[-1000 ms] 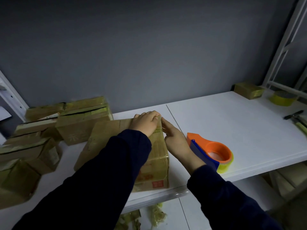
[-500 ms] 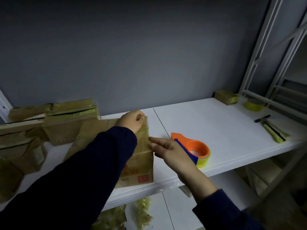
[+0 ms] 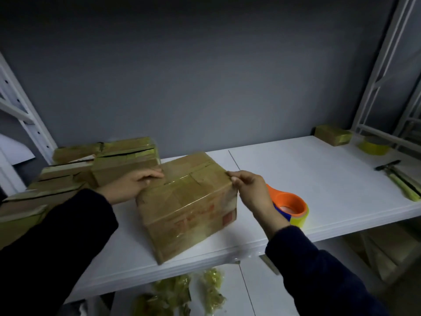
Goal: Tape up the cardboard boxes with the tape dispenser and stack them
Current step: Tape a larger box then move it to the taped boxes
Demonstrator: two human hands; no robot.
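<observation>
A taped cardboard box [image 3: 189,208] sits at an angle on the white shelf [image 3: 319,185], near its front edge. My left hand [image 3: 134,183] grips the box's far left edge, fingers curled over the top. My right hand [image 3: 248,190] pinches the box's far right top corner between thumb and fingers. The orange and blue tape dispenser [image 3: 289,206] with yellowish tape lies on the shelf just right of my right wrist, untouched.
Several more cardboard boxes [image 3: 123,160] are piled at the shelf's left. A small box [image 3: 332,137], a tape roll [image 3: 373,145] and hand tools [image 3: 401,181] lie at the far right. Crumpled tape scraps [image 3: 182,293] lie on the lower shelf.
The box has been turned so a corner edge faces me. My left hand shifted to its far left edge, and my right hand moved from the side up to the right top corner.
</observation>
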